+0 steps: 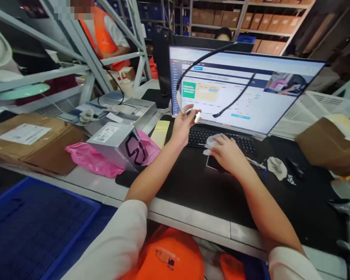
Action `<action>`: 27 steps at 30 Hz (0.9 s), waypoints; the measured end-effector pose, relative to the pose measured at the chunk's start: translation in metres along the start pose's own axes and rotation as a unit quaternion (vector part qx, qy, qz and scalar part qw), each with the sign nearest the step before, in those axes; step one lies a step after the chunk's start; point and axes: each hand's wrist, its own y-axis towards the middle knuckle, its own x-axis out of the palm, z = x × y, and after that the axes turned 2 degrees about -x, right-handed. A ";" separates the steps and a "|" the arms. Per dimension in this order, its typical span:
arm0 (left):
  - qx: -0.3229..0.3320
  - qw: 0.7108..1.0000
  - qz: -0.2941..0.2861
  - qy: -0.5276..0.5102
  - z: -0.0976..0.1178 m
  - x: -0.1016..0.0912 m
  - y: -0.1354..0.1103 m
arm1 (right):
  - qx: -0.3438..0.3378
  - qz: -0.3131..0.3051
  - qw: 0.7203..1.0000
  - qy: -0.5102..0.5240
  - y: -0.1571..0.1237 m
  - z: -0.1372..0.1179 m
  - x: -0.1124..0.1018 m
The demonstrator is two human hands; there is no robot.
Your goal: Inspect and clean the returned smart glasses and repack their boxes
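Observation:
My left hand is raised in front of the monitor, its fingers pinched on a small shiny item I cannot name. My right hand rests palm down at the front edge of the black keyboard, fingers curled over a crumpled white wrapper. A thin dark phone-like slab lies partly under that hand on the black desk mat. A bent black cable hangs across the screen.
A silver box lies on a pink plastic bag at left, near yellow sticky notes and brown parcels. Another brown parcel and white basket are at right. A person in an orange vest stands behind the shelving. A blue crate is below.

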 end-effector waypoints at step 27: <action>0.237 0.912 -0.090 0.322 0.040 -0.003 -0.035 | 0.169 0.271 0.923 0.215 -0.058 0.066 -0.099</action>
